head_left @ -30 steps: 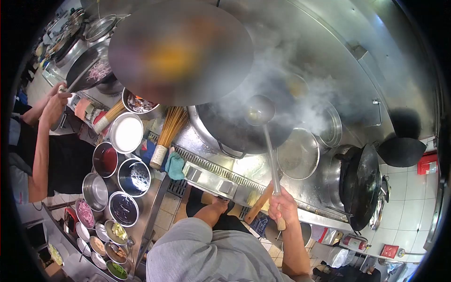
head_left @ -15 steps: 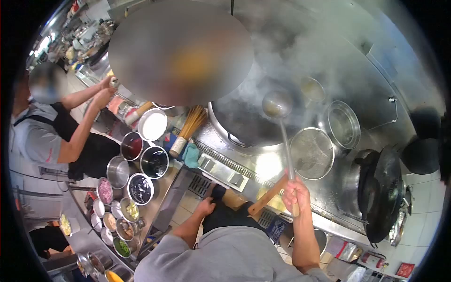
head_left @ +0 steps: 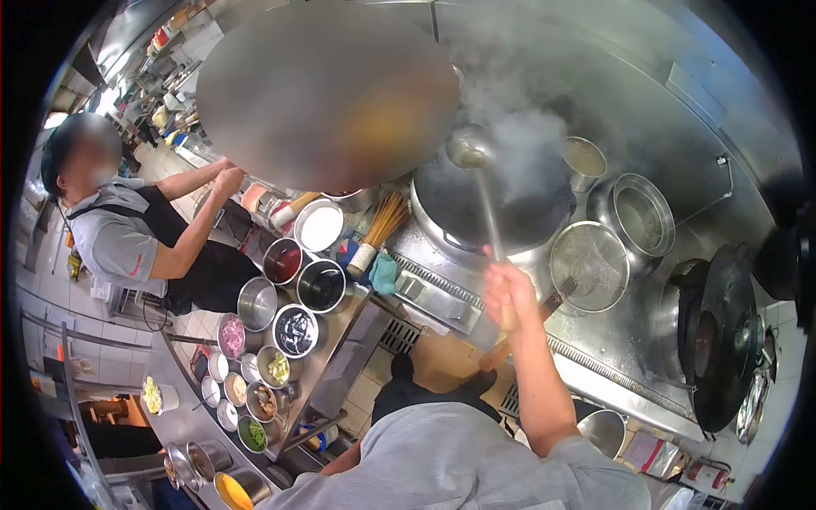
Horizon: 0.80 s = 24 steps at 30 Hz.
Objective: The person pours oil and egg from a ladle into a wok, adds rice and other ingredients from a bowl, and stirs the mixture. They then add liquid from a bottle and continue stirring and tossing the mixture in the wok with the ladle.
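Note:
My right hand (head_left: 512,297) is wrapped round the end of a long-handled ladle (head_left: 491,204). The metal ladle bowl (head_left: 468,147) is raised above the far left side of a large dark wok (head_left: 501,212), and steam rises there. What the bowl holds is too blurred to name. Of my left arm only a bit of forearm (head_left: 343,460) shows beside my shirt; the hand is hidden. Right of the wok, a round mesh strainer (head_left: 589,270) lies on the steel stove top, its wooden handle passing behind my right forearm.
A metal pot (head_left: 639,223) and a small strainer cup (head_left: 585,163) stand beyond the mesh strainer. Dark woks (head_left: 722,340) lean at the right. A bamboo brush (head_left: 384,223) and several seasoning bowls (head_left: 321,225) are on the left. A co-worker (head_left: 127,229) stands far left.
My right hand has moved forward and left with the ladle, carrying its bowl toward the wok's far left side. My left hand has dropped out of sight. The view has turned slightly left.

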Available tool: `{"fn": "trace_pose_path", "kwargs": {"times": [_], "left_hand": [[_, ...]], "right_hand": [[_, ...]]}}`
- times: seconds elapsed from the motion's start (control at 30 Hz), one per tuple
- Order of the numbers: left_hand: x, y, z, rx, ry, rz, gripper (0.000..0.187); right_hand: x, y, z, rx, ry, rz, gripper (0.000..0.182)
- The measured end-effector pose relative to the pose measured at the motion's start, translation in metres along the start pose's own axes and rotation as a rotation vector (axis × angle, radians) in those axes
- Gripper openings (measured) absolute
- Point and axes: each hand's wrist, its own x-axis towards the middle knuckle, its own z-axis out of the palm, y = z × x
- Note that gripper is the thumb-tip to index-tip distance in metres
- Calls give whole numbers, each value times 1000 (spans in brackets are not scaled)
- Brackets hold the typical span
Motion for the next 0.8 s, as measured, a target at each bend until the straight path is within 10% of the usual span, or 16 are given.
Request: {"fn": "trace_pose_path", "kwargs": {"times": [0.43, 0.47, 0.53, 0.8], "left_hand": [[50, -106, -78, -247, 145, 275, 59], [49, -111, -64, -948, 61, 170, 57], [51, -123, -76, -488, 81, 180, 55], [57, -153, -95, -219, -46, 168, 52]], "right_hand": [[191, 135, 141, -143, 20, -102, 11], [204, 143, 147, -226, 51, -146, 12], [223, 161, 154, -387, 122, -233, 12], [218, 211, 169, -1726, 717, -489, 59]]}}
